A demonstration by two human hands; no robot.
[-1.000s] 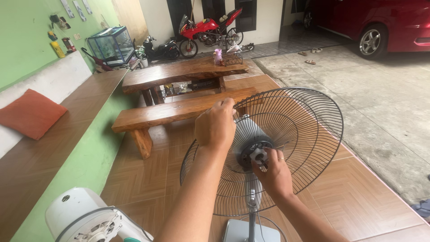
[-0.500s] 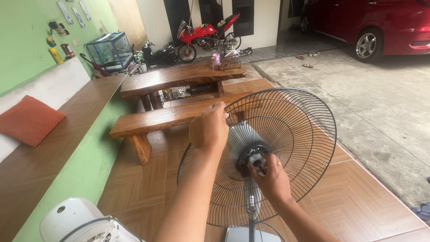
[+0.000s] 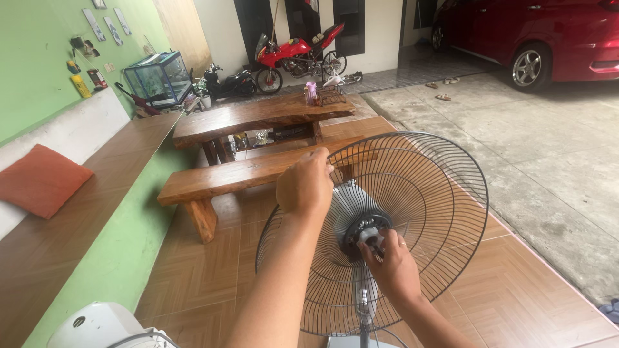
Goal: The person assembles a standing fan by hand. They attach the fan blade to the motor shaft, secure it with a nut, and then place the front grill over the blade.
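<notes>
Red car (image 3: pixel 554 38) far right; wooden table (image 3: pixel 258 116) and bench (image 3: pixel 225 177) far, centre-left. Wire fan guard (image 3: pixel 425 212) stands near centre on tiled floor (image 3: pixel 516 290). Left hand (image 3: pixel 304 187) curled, gripping guard's top-left rim. Right hand (image 3: pixel 390 261) pinches the white hub piece (image 3: pixel 369 234) at guard's middle w/ fingertips.

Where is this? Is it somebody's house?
Probably the covered front porch and carport of a home. A red car and a red motorcycle are parked on the concrete behind, and a wooden table with a bench stands on the tiled floor.
</notes>
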